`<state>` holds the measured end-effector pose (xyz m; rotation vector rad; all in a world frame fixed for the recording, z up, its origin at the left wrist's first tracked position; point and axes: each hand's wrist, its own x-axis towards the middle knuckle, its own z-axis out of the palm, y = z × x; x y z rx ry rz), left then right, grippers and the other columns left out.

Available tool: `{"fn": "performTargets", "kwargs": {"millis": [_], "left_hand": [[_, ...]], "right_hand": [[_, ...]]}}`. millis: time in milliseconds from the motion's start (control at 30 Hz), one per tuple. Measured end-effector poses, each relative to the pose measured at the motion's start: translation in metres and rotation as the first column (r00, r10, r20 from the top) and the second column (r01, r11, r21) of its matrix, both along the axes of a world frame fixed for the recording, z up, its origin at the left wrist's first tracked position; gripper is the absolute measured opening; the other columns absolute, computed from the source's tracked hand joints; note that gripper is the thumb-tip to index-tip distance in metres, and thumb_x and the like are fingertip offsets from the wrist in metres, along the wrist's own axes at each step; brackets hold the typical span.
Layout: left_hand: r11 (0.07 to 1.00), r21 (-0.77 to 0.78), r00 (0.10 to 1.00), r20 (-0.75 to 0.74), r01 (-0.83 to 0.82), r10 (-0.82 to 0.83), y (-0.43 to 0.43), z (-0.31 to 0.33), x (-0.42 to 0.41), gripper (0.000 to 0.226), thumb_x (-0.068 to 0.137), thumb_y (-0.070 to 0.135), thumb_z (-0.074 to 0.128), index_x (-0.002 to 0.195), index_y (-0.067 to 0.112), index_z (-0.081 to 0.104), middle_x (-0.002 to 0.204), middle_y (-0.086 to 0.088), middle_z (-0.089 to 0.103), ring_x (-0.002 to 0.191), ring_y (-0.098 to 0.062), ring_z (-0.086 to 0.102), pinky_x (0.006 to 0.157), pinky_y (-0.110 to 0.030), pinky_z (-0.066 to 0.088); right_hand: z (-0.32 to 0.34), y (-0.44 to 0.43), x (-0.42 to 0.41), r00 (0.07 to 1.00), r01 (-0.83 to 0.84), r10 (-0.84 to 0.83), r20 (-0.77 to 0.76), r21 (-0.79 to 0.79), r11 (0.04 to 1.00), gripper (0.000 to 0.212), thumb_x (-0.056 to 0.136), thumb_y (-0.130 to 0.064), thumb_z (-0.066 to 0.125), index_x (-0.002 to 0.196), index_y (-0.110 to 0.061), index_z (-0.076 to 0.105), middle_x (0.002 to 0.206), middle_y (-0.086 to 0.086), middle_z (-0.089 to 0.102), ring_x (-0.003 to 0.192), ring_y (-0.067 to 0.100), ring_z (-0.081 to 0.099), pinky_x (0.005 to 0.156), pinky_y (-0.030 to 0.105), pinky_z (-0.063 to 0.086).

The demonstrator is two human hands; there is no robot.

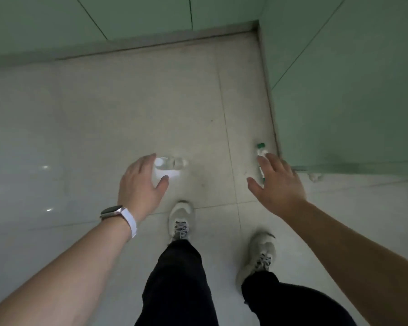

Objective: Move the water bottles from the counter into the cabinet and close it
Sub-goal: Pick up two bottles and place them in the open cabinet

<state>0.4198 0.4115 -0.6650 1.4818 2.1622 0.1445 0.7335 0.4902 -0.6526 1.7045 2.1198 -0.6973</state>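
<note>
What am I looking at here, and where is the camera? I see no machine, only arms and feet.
There is no machine here. A person wears one camera on the head, and it looks down at their own arms, legs and shoes above a tiled floor. The left hand, with a watch on its wrist, grips a clear bottle with a white cap. The right hand holds a green-capped bottle, mostly hidden behind the hand. Green cabinets stand ahead and to the right.
</note>
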Motion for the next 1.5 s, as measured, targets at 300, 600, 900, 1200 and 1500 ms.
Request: {"fn": "performTargets", "kwargs": {"millis": [300, 600, 900, 1200, 1500], "left_hand": [[0.887, -0.096, 0.846, 0.270, -0.452, 0.460, -0.016, -0.193, -0.007, 0.082, 0.088, 0.035, 0.077, 0.155, 0.018, 0.034, 0.155, -0.005, 0.043, 0.140, -0.024, 0.042, 0.113, -0.042, 0.038], [0.769, 0.054, 0.733, 0.351, -0.637, 0.582, 0.012, -0.282, -0.002, 0.069, 0.083, 0.034, 0.083, 0.137, 0.017, 0.042, 0.126, 0.001, 0.060, 0.118, -0.023, 0.060, 0.100, -0.045, 0.051], [0.789, 0.146, 0.773, 0.369, -0.597, 0.516, 0.043, -0.291, 0.010, 0.068, 0.085, 0.031, 0.082, 0.140, 0.017, 0.044, 0.120, 0.011, 0.056, 0.108, -0.010, 0.056, 0.079, -0.011, 0.044], [0.831, 0.158, 0.827, 0.303, -0.533, 0.473, 0.065, -0.283, 0.011, 0.067, 0.083, 0.046, 0.081, 0.134, 0.016, 0.049, 0.112, 0.008, 0.061, 0.099, -0.017, 0.063, 0.085, -0.033, 0.053], [0.854, 0.115, 0.814, 0.389, -0.507, 0.431, 0.063, -0.199, 0.016, 0.066, 0.081, 0.048, 0.082, 0.133, 0.022, 0.049, 0.109, 0.022, 0.059, 0.093, 0.006, 0.061, 0.079, -0.013, 0.050]], "right_hand": [[-0.214, 0.032, 0.017, 0.985, 0.167, -0.167, -0.046, -0.004, 0.986, 0.078, 0.091, -0.058, 0.047, 0.152, -0.020, 0.018, 0.160, 0.003, 0.021, 0.142, 0.030, 0.029, 0.107, 0.050, 0.038], [-0.327, 0.069, 0.053, 0.963, 0.270, -0.271, -0.002, 0.037, 0.962, 0.068, 0.083, -0.048, 0.062, 0.136, -0.012, 0.036, 0.136, 0.012, 0.042, 0.117, 0.033, 0.046, 0.084, 0.040, 0.044], [-0.366, 0.072, 0.072, 0.832, 0.555, -0.554, 0.045, -0.082, 0.828, 0.076, 0.077, -0.039, 0.064, 0.138, -0.018, 0.025, 0.121, 0.015, 0.054, 0.100, 0.038, 0.059, 0.079, 0.044, 0.051], [-0.358, 0.073, 0.065, 0.848, 0.521, -0.524, -0.077, -0.063, 0.851, 0.067, 0.073, -0.038, 0.071, 0.127, -0.025, 0.033, 0.108, 0.009, 0.058, 0.088, 0.031, 0.060, 0.074, 0.045, 0.056], [-0.272, 0.065, 0.024, 0.809, 0.478, -0.492, -0.323, -0.127, 0.869, 0.081, 0.072, -0.039, 0.079, 0.139, -0.029, 0.034, 0.120, 0.003, 0.054, 0.104, 0.023, 0.055, 0.085, 0.044, 0.053]]}}
